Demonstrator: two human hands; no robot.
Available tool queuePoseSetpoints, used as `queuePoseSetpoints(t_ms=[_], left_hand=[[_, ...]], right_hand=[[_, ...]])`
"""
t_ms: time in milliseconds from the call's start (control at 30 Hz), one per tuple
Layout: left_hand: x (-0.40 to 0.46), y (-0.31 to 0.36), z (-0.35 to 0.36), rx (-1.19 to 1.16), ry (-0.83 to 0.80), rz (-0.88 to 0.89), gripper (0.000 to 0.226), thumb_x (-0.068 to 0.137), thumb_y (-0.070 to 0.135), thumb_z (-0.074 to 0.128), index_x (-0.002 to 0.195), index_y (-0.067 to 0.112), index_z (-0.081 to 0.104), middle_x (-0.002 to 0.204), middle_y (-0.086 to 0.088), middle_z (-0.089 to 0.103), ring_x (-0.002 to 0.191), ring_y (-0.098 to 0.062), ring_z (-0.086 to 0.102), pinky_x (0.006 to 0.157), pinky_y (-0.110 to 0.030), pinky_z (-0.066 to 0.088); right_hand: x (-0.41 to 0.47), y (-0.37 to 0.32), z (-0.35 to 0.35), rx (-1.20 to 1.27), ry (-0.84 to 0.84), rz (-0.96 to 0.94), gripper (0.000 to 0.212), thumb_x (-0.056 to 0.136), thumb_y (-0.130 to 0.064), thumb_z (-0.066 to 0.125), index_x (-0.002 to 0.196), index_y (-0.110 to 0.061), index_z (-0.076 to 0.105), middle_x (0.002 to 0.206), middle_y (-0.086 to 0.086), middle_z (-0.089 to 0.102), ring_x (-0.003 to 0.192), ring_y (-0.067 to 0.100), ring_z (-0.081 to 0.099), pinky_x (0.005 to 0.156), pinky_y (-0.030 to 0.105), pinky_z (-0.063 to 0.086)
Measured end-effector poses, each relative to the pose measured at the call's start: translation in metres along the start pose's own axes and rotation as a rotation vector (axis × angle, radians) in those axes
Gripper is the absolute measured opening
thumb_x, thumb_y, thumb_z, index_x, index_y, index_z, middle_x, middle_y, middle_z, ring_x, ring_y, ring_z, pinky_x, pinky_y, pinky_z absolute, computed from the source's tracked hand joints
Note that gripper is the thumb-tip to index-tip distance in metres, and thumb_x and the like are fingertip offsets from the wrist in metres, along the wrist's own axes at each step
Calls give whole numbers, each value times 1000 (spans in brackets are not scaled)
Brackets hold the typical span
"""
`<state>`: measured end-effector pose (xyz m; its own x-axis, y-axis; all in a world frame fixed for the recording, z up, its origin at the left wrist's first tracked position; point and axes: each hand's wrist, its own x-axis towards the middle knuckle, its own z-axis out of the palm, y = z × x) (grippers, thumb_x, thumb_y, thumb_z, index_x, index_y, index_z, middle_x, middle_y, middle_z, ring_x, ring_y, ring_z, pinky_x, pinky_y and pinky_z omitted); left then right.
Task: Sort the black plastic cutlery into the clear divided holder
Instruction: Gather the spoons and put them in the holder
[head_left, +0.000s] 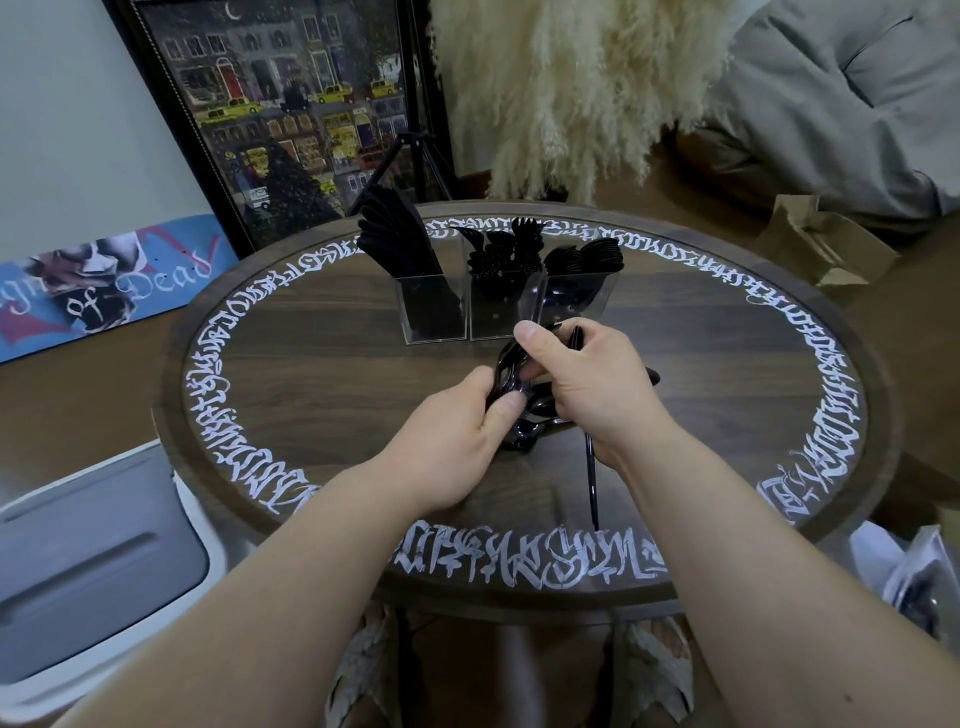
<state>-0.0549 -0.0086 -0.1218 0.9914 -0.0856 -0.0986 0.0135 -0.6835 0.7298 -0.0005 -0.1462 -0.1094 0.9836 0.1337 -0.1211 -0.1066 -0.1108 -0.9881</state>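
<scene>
Black cutlery (511, 379) bunched, glossy, in both hands.

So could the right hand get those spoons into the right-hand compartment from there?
Probably yes: the right hand, gripping black spoons, sits just in front of the clear divided holder, with nothing between them; its spoon compartment is open-topped.

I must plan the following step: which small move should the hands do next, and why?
Probably lift the spoons that both hands, left hand and right hand, hold to the holder's right compartment, where spoons already stand; knives left, forks middle.
</scene>
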Motion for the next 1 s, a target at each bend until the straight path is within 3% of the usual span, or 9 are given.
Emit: queuePoseSetpoints(t_ms=[67,167,333,500,667,733,833,933,1000], left_hand=[[1,-1,-1,67,60,13,27,100,37,36,94,15,49,81,-2,60,80,-22,57,76,-41,46],[2,-2,-4,121,150,14,28,101,34,35,82,16,46,72,-1,56,73,-23,54,70,-41,44],[3,-3,-7,40,216,-71,34,102,32,32,88,11,54,72,0,56,72,-16,53,67,-35,42],[9,-16,-3,-316,176,-170,34,100,31,37,73,23,56,57,10,45,53,-10,39,55,-31,30],[5,-4,-4,-331,48,-166,40,101,41,33,80,19,58,58,12,54,49,-2,43,55,-26,31],[2,1,-4,-337,-16,-168,46,98,50,33,88,15,61,60,15,60,53,1,51,57,-24,36],[1,4,-2,-273,-36,-122,44,94,54,39,95,17,62,83,5,71,71,-3,59,69,-25,41],[2,4,-2,-329,-36,-108,36,94,49,44,92,18,62,76,1,70,57,-1,54,63,-26,39],[3,4,-2,-385,-26,-108,35,94,47,47,85,17,61,65,2,65,52,-5,51,58,-26,38]], right_hand=[[-1,0,0,-38,7,-5,29,84,-42,68,73,-17,57,66,1,68,49,5,54,49,20,37],[-2,-3,-1,-24,21,73,40,89,-55,51,78,-17,56,58,1,58,40,7,42,48,25,31],[-4,-10,-7,266,49,167,27,92,-23,30,82,-8,51,58,7,45,40,13,25,45,23,17],[-4,-9,-4,236,48,161,16,86,-6,36,76,-10,48,56,3,38,40,13,32,42,21,25],[0,-7,2,245,-13,49,26,93,2,43,79,-14,59,67,5,58,55,14,55,49,24,46],[0,-4,2,208,-17,6,25,93,0,48,79,-17,62,72,6,62,61,15,57,52,23,47],[-1,-3,2,226,9,-44,22,90,-2,56,77,-17,66,70,5,63,60,14,58,52,22,46],[-3,-5,2,317,48,-48,20,91,0,57,80,-15,66,60,-5,59,42,1,47,41,14,36],[-3,-5,3,291,62,-79,19,90,-1,60,81,-17,67,60,-9,60,42,1,45,42,15,37]])
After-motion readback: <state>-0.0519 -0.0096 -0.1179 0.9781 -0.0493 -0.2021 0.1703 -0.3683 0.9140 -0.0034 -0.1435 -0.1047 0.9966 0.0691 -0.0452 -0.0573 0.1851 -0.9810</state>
